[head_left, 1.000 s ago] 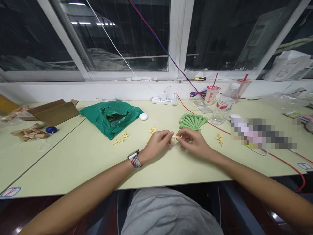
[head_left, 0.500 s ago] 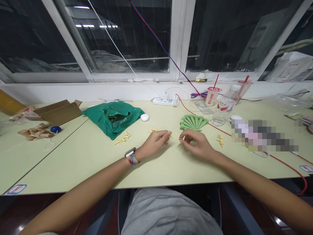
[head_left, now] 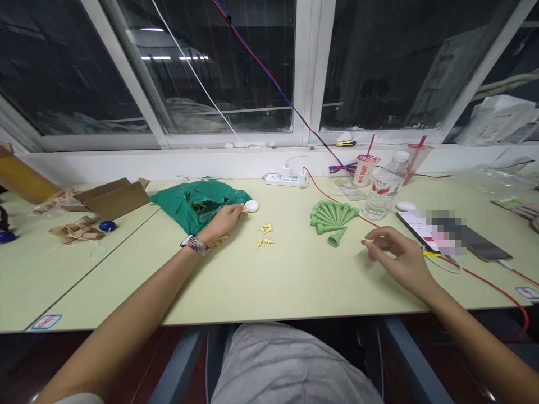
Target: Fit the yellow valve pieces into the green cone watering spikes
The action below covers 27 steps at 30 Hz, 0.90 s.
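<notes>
Yellow plastic spike (head_left: 366,240), in right hand (head_left: 400,261), left hand (head_left: 224,219) near white oval (head_left: 251,206)

A small yellow plastic piece (head_left: 367,240) lies pinched in the right hand (head_left: 400,261), right of centre; a second yellow piece (head_left: 245,209) shows at the left hand (head_left: 223,220), mid-left.

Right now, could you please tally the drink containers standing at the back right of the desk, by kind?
White printed cup with a red straw: 1
Clear plastic cup with a red straw: 1
Clear plastic water bottle: 1
Total: 3
</notes>
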Motion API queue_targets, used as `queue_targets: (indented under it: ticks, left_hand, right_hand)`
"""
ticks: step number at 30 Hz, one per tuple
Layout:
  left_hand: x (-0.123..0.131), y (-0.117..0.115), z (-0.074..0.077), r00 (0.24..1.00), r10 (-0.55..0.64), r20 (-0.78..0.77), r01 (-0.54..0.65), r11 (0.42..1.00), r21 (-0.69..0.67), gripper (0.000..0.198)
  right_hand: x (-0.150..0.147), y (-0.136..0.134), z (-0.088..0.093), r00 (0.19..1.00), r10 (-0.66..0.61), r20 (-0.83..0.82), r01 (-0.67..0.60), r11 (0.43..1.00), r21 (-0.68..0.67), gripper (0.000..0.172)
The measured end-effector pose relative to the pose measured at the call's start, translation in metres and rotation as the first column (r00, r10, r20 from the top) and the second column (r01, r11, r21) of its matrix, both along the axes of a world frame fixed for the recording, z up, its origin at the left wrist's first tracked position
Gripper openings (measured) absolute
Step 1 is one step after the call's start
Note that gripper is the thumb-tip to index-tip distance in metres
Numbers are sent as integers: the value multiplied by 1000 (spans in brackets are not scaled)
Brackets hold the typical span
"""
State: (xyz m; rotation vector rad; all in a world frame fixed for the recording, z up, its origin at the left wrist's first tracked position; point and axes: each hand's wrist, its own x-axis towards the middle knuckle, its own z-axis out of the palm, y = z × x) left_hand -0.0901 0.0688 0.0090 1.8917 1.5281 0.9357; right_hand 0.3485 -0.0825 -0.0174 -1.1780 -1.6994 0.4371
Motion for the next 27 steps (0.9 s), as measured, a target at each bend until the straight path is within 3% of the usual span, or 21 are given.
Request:
queue_targets:
  ticks: [4,7,10,14,19,27]
  left_hand:
    - [-15,-11,15,984,98,-151,-88,993,74,56]
    - [-26,-27,23,968,100,-230,-66,986,151,50]
    - [-36,-44,22,934,78,-350,2,975,223,42]
    - [-52,-63,13,887,11,-461,120,960,253,38]
    - [-65,-75,3,847,-64,-527,219,946,238,32]
    - [-70,-72,0,798,-30,-602,223,942,250,26]
  right_hand:
    - [29,-8,-5,964,-203,171,186,976,113,19]
    - [53,-10,-13,866,-365,341,341,931,129,21]
    - [69,-11,-23,775,-457,437,482,874,59,25]
    - [77,-10,-33,728,-479,491,573,818,-51,28]
    - [80,-5,-38,719,-447,532,587,801,-120,29]
    - [75,-8,-31,754,-433,494,565,811,-152,30]
